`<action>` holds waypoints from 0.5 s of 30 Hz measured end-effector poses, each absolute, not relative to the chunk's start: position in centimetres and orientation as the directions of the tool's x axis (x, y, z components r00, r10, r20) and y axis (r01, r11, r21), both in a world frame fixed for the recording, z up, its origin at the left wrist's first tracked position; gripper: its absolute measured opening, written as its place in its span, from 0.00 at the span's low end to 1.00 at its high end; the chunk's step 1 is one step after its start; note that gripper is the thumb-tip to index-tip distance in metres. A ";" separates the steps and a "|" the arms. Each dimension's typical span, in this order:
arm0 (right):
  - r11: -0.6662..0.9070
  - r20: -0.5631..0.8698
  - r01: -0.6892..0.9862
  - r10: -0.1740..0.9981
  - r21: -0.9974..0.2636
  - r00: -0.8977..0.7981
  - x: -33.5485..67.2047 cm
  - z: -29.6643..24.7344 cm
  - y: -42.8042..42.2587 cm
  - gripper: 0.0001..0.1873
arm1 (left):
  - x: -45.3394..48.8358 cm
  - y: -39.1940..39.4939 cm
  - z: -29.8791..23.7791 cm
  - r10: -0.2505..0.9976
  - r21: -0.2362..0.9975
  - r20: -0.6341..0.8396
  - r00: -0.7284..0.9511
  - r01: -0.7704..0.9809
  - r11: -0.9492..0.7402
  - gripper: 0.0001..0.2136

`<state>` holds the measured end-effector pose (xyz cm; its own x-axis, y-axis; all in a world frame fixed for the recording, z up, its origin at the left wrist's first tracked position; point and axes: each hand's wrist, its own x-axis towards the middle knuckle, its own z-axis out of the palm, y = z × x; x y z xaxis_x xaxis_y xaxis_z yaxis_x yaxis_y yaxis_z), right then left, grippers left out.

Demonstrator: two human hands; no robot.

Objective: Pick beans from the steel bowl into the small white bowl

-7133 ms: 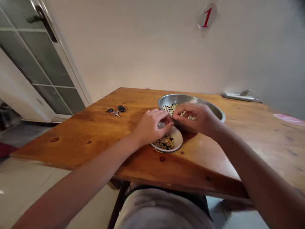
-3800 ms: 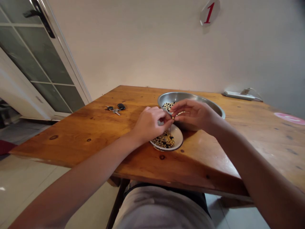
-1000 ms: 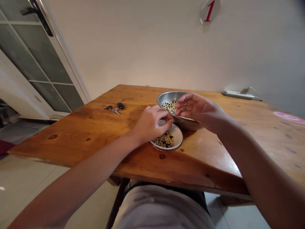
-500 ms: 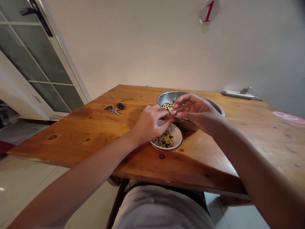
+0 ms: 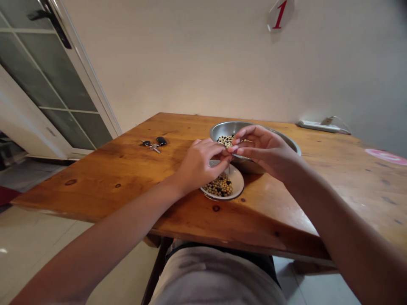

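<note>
My left hand is closed in a pinch above a small white bowl with a dark rim. My right hand pinches too, its thumb and forefinger meeting the left fingertips over the near side of a wide metal bowl. What the fingertips hold is too small and hidden to make out. A short thin line, perhaps thread or wire, shows just under the left fingers. Small round yellow and black beads or beans lie in the white bowl; similar pale and black ones are in the metal bowl, partly covered by my right hand.
Keys with a black fob lie on the wooden table to the left. A white power strip rests by the wall at the back right. A pink and white round sticker is on the right side of the tabletop.
Almost nothing differs. The fingertips of both hands have shifted very slightly while staying pinched together; the bowls and the keys stay where they were.
</note>
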<state>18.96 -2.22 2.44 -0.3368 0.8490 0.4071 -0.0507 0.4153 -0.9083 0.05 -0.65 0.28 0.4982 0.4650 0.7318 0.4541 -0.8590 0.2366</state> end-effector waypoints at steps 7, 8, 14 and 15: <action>0.421 0.420 -0.069 0.851 -0.904 -0.316 19.0 2.4 -2.1 0.14 | 0.0 -0.8 0.3 0.455 0.246 0.748 0.482 0.436 -0.866 0.05; 0.418 0.420 -0.078 0.850 -0.905 -0.319 19.0 2.4 -2.1 0.14 | 0.0 -0.8 0.3 0.454 0.249 0.751 0.479 0.432 -0.867 0.05; 0.419 0.431 -0.111 0.833 -0.901 -0.348 19.1 2.2 -2.0 0.13 | -0.1 -0.9 0.4 0.467 0.274 0.750 0.468 0.423 -0.864 0.05; 0.424 0.432 -0.104 0.832 -0.900 -0.349 19.1 2.2 -2.0 0.13 | -0.1 -0.8 0.4 0.467 0.276 0.750 0.469 0.421 -0.864 0.05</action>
